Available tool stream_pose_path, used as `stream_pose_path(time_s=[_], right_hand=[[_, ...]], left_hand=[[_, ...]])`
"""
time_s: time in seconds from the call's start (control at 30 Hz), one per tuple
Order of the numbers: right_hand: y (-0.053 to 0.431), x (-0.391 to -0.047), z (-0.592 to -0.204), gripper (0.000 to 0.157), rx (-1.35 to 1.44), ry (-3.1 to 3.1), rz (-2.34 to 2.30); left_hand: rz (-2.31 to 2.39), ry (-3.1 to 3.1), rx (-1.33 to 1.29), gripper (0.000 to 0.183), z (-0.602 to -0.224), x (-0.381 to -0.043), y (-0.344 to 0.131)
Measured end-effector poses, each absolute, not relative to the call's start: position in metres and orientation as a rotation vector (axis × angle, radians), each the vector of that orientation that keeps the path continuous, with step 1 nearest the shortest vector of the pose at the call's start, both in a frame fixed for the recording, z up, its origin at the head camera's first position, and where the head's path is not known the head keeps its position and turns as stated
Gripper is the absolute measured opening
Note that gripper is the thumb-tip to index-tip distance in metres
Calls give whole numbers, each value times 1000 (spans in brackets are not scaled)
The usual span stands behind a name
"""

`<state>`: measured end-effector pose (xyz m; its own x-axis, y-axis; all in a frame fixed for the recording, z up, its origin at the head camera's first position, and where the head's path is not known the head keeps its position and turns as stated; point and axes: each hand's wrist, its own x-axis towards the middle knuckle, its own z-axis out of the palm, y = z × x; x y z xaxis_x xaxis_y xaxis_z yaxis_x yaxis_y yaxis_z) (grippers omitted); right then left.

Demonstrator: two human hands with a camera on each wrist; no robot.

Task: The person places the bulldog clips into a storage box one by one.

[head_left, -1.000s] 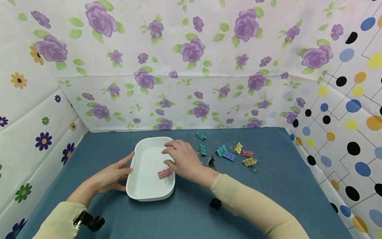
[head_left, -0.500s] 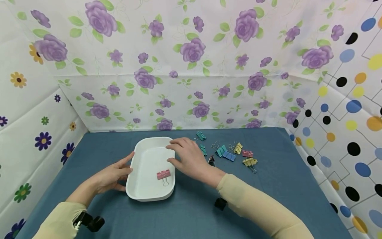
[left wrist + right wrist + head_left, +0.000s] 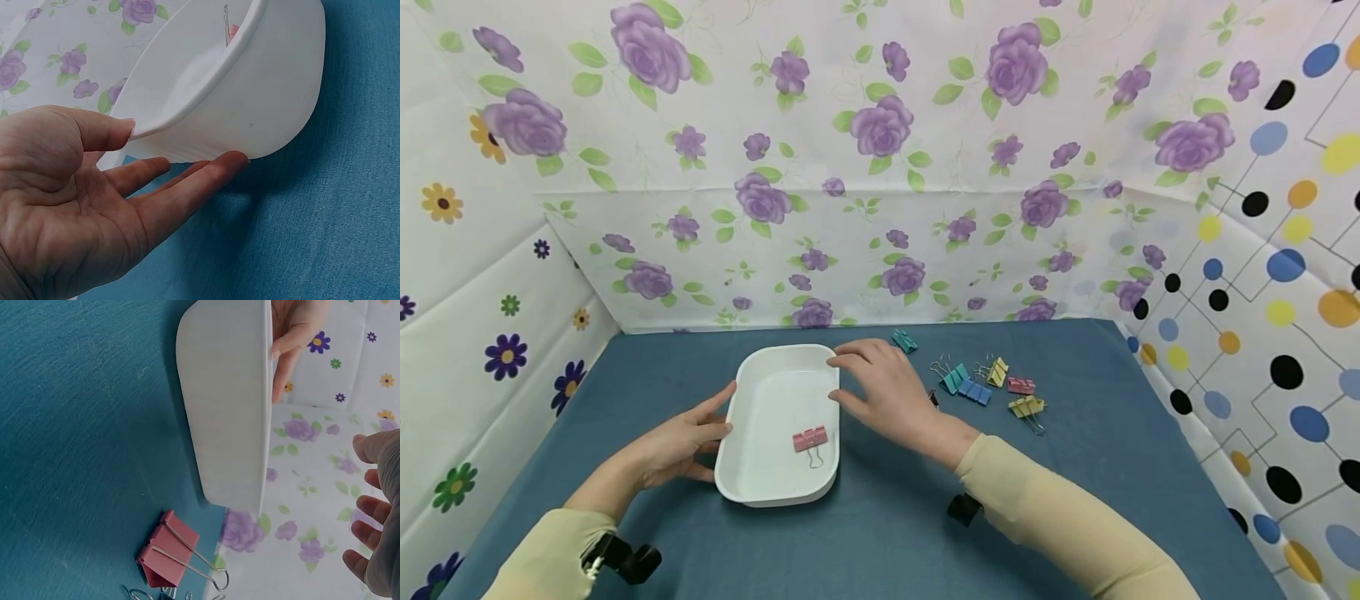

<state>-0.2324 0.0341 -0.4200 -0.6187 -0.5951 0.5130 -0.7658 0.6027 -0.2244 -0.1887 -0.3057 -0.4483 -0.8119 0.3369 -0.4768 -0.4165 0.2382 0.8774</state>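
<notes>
A white tray (image 3: 775, 482) stands on the table with a pink binder clip (image 3: 810, 439) lying in its near right part. My left hand (image 3: 681, 443) is at the tray's left side; in the left wrist view its thumb touches the rim and the extended fingers (image 3: 187, 194) lie against or just under the outer wall. My right hand (image 3: 891, 396) hovers by the tray's right rim, holding nothing, its fingers (image 3: 365, 534) spread and slightly bent. Another pink binder clip (image 3: 167, 550) sits on the table beside the tray in the right wrist view; in the head view my right hand mostly hides it.
Right of the tray lie loose binder clips: green ones (image 3: 955, 379) (image 3: 905, 341), a blue one (image 3: 974, 392), yellow ones (image 3: 997, 372) (image 3: 1027, 406) and a pink one (image 3: 1021, 385). Patterned cloth walls (image 3: 880, 208) border the blue tablecloth (image 3: 880, 542).
My right hand has let go of the pink binder clip, which now lies in the tray, and has drawn back rightward to the rim. The left hand stays at the tray.
</notes>
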Motion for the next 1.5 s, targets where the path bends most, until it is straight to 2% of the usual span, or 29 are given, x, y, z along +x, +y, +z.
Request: stream_pose_path(time_s=[1.5], right_hand=[[115,-241,-407,42,908,-2441,658]], left_hand=[[1632,1935,-73,76,-450,-188,-305]])
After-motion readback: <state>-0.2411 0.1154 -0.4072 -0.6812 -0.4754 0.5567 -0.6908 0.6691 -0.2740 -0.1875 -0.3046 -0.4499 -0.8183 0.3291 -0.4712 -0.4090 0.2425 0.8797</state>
